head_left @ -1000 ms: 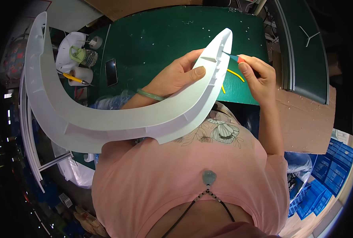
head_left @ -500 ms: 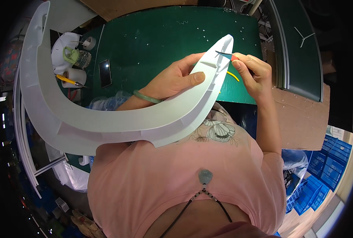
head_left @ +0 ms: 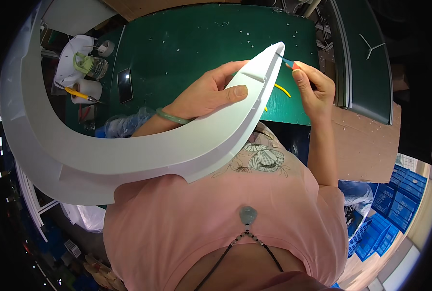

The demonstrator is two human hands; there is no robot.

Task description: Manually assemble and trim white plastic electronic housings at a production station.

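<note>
The white plastic piece (head_left: 143,155) is slanting across the desk's (head_left: 191,43) near edge, its pointed end reaching above the green surface, its wide bend curving out past the left side. The left hand (head_left: 220,89) is gripping it below that end, thumb pressing on the broad face. The right hand (head_left: 315,92) is pinching a small knife (head_left: 286,60), its blade tip lying at the piece's rim near the point. Green surface is spreading from the pointed end to the far edge, white flecks (head_left: 178,49) dotting it. A yellow strip (head_left: 283,90) is lying toward the near right corner. A phone (head_left: 124,87) is resting toward the left edge; cardboard (head_left: 366,145) is extending beyond the right edge.
</note>
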